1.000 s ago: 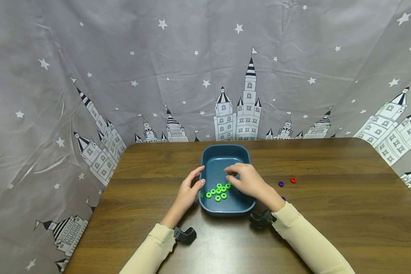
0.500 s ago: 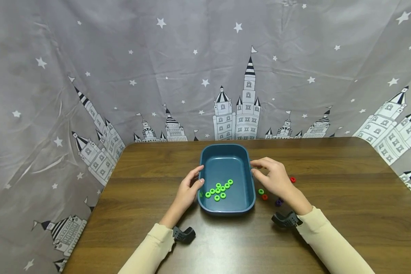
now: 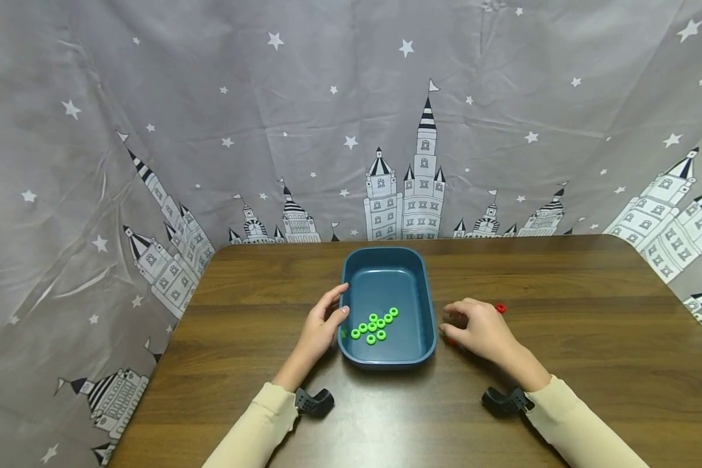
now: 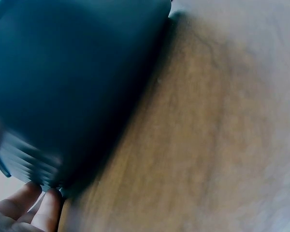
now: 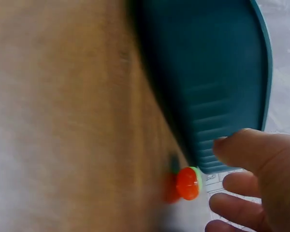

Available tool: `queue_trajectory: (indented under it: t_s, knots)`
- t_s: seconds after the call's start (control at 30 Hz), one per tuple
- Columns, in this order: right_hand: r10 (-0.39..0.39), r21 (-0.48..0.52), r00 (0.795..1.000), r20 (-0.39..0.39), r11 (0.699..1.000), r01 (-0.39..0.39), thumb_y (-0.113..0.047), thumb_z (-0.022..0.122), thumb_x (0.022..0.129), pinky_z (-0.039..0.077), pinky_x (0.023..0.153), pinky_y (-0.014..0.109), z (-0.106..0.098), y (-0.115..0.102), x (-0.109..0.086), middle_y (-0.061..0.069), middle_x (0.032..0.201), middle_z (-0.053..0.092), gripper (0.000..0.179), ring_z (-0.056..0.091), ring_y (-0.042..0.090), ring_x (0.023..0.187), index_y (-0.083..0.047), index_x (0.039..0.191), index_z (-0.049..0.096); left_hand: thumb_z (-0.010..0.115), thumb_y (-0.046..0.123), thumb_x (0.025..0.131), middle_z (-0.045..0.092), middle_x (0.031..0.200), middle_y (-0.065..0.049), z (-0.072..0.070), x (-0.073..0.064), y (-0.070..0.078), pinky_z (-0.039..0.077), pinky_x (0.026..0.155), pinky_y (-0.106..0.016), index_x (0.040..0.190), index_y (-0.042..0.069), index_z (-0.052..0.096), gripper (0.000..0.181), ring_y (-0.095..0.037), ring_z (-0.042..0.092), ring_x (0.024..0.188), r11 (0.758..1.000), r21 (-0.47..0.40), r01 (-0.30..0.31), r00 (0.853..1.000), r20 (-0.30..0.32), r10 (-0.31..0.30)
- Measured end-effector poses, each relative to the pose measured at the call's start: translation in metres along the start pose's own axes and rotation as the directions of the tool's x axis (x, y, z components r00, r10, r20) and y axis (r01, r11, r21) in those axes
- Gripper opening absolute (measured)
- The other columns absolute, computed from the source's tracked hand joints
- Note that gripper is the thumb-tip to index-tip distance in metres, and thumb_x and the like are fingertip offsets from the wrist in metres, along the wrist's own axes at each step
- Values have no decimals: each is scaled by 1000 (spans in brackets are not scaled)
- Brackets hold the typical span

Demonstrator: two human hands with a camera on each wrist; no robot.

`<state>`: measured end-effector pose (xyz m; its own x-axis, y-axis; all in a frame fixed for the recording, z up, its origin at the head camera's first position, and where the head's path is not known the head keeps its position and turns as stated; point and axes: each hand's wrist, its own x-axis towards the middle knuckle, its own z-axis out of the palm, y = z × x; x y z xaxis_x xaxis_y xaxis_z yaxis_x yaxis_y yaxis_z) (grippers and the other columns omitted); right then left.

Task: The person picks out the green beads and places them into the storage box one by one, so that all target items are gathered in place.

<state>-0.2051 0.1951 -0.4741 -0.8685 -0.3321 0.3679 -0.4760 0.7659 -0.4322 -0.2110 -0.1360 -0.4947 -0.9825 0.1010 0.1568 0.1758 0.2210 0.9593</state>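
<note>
A blue-green tray (image 3: 386, 363) stands on the table in the head view. Several small green rings (image 3: 381, 323) lie loosely grouped on its floor. My left hand (image 3: 322, 324) rests against the tray's left side, fingertips and thumb touching its wall; the left wrist view shows fingers (image 4: 47, 210) at the wall from outside. To the right of the tray, my right hand (image 3: 480, 330) hovers low over the table, thumb and fingers apart. Close to its thumb are a red-orange ring (image 5: 187, 183) and a green one behind it, mostly hidden in the head view.
Beyond the right hand a red ring (image 3: 500, 308) lies on the wooden table (image 3: 591, 338). A grey curtain (image 3: 351, 97) printed with castles and stars hangs behind the table's back edge. Black wrist mounts (image 3: 314, 403) sit under both wrists.
My right hand has moved from over the tray out to the right, then down to the loose rings, covering them. A green ring now lies inside where the fingers were. The left hand stays put.
</note>
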Motion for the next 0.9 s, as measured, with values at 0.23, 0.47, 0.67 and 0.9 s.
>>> queue_trajectory:
  t_s: [0.23,0.47,0.67,0.9]
  knots:
    - [0,-71,999,45,998,3,-22,87,74,51,64,30,4,-2,-7,-3,79,68,23,62,10,71,-10,90,77,58,9,101,55,149,-18,0,0,0,39,115,-58,146,11,54,45,-40,51,138,1000,-5,4,1000,0,-4]
    - [-9,-99,1000,30,995,12,-17,86,72,51,64,32,5,-1,-7,-3,77,66,17,62,11,71,-10,86,77,58,9,100,55,149,-17,0,1,-2,40,114,-56,146,10,54,46,-38,51,138,1000,-3,-10,1000,-2,10]
    - [4,-97,999,41,995,0,-16,84,74,51,65,32,5,-1,-6,-3,77,65,14,62,10,71,-11,85,77,58,8,100,56,148,-18,0,1,-1,41,112,-57,146,10,55,46,-39,51,138,1000,6,-17,1000,-5,17]
    - [4,-97,999,41,995,0,-14,83,75,51,65,32,5,-1,-7,-2,78,66,14,62,11,72,-10,87,77,58,10,101,55,149,-17,-1,0,-2,40,114,-57,146,12,55,46,-38,51,139,1000,4,3,1000,2,-3]
